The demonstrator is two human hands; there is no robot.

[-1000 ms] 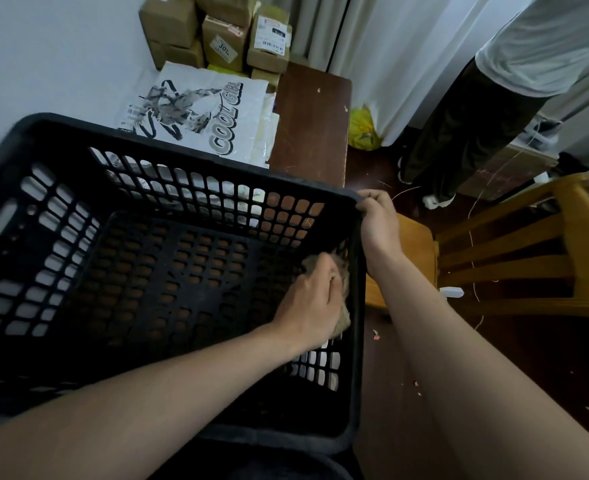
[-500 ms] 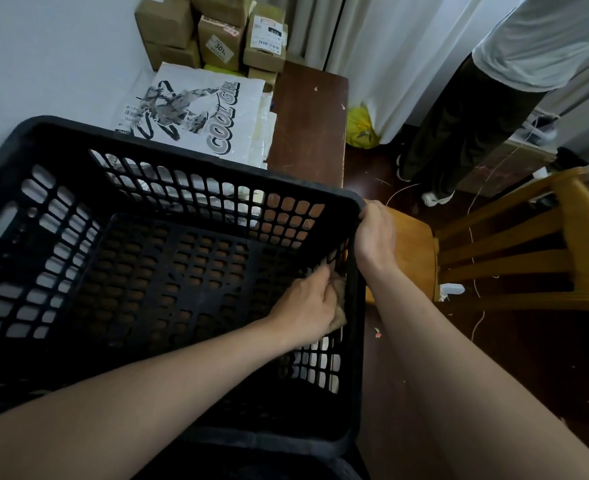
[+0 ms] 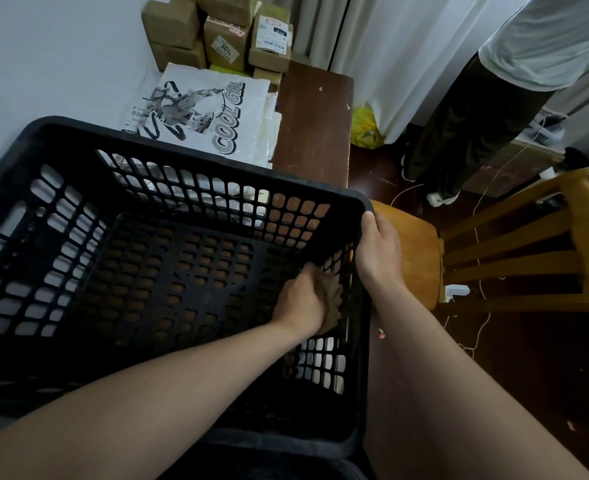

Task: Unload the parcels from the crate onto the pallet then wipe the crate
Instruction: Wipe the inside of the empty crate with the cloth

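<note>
Grip of left hand (image 3: 300,303) round cloth (image 3: 334,301), same crate (image 3: 196,160) wall; right hand (image 3: 377,251) round rim, slightly nearer.

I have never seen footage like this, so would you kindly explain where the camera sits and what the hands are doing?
No machine here: a person wears a camera on the head, so the picture looks down at their own bare arms. The left hand holds a brownish cloth against the inner right wall of a black crate with nothing else inside. The right hand grips the crate's rim. Beyond lie cardboard parcels and a white printed bag; a wooden chair stands on the right.
</note>
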